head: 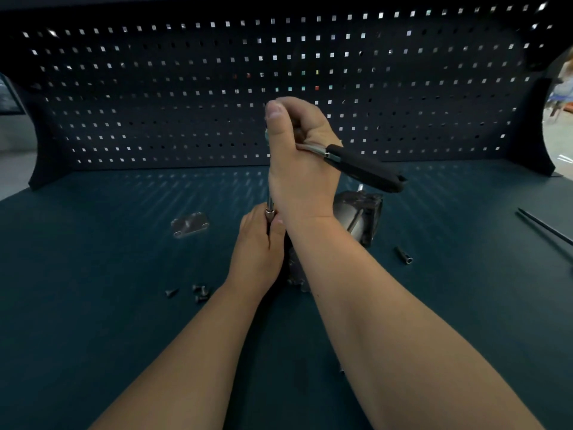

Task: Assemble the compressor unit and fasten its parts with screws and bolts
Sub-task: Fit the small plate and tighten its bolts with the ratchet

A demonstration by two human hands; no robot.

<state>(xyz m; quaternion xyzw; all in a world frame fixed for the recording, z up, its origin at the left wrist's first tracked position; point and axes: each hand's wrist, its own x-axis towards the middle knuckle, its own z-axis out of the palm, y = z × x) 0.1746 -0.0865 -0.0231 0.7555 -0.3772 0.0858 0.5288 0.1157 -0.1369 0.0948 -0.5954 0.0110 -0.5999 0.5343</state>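
Note:
A ratchet wrench [362,167] with a black handle stands over the compressor body [361,217] at the middle of the bench. My right hand [297,156] grips the wrench's head from above, and the handle sticks out to the right. Its steel extension shaft [269,206] runs straight down. My left hand [259,243] pinches the shaft's lower end, where it meets the compressor. Most of the compressor is hidden behind my right forearm.
A small metal cover plate [189,225] lies to the left. Several loose screws [198,292] sit near my left wrist. To the right are a socket [403,255] and a thin dark rod [545,226]. A pegboard [155,97] closes the back.

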